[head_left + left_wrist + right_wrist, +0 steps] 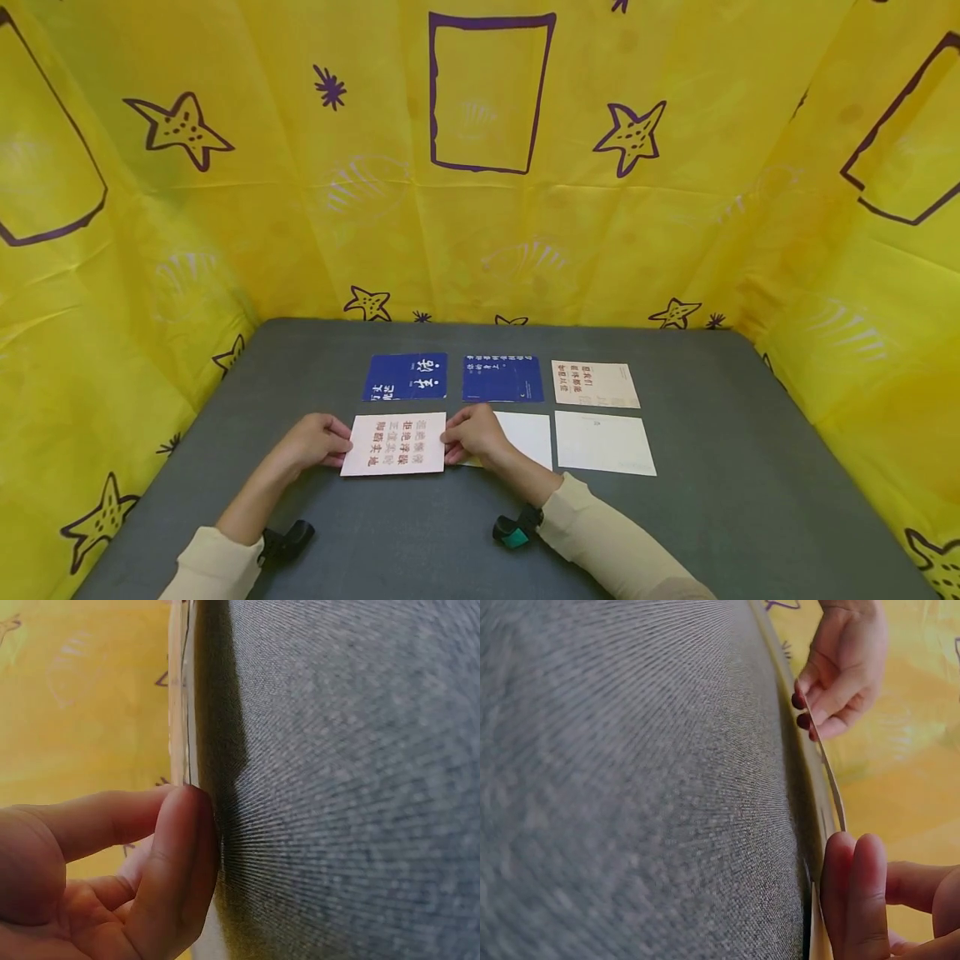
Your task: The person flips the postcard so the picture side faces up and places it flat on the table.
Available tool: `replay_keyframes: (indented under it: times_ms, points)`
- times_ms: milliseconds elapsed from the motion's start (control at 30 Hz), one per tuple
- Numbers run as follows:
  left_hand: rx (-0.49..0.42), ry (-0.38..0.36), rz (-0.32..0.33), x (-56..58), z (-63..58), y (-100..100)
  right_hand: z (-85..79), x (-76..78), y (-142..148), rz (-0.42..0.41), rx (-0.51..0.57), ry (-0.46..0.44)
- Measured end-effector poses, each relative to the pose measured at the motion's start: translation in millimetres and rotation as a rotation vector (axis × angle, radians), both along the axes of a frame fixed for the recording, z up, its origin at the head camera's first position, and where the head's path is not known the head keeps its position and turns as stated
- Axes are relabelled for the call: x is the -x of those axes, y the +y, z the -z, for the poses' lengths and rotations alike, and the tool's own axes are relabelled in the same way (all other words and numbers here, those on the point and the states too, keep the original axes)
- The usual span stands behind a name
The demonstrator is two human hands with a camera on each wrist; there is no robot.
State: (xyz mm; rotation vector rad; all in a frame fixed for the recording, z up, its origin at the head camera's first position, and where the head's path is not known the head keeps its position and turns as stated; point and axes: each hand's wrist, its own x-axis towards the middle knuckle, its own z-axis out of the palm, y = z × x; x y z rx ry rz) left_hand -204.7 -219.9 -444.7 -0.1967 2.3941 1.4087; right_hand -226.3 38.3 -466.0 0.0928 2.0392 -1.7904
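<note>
Okay so both hands are on the same card here: the left hand (318, 442) has its fingers pinched on the left edge of a pale pink card (393, 446), and the right hand (474, 433) has its fingers pinched on the right edge, so the card sits right between the two sets of fingers. It's printed side up with columns of characters, some red and some much fainter. From the right wrist view it looks lifted a bit off the grey surface (397, 542) under the fingers. Just right of the right fingers, and partly hidden by that hand, there's a white card (531, 437) lying flat. Back toward the person from the fingers, each wrist wears a black device, the left one (288, 542) all dark and the right one (516, 530) with a teal patch. Just beyond the fingers lie two blue cards with white writing, one (405, 377) past the pink card and the other (502, 380) past the right hand. Further right of the right fingers is a mostly blank off-white card (603, 443), and beyond that a cream card (596, 384) with red writing. Way past everything hangs a yellow curtain (480, 225) covered in purple starfish and box outlines.
</note>
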Motion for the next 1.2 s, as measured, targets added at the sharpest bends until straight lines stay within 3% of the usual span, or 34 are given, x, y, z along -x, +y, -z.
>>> replay_keyframes:
  times_ms: [467, 633, 867, 1000, 1200]
  points:
    - [0.078, -0.021, -0.008, 2.7, -2.3, -7.0, 2.0, 2.0, -4.2, -0.026, -0.031, 0.023]
    - [0.102, 0.030, -0.032, 3.1, -3.1, -7.6, -0.3, 0.7, 0.9, -0.044, -0.032, 0.024]
    - [0.086, 0.116, -0.053, 3.5, -2.9, 4.7, -11.1, -2.6, 14.2, -0.135, -0.085, 0.062]
    - [0.048, 0.129, -0.054, 3.8, -3.1, 14.3, -18.6, -2.4, 28.2, -0.163, -0.128, 0.128]
    - [0.027, 0.122, -0.020, 6.3, -7.7, 31.7, -24.8, -1.1, 52.3, -0.186, -0.179, 0.125]
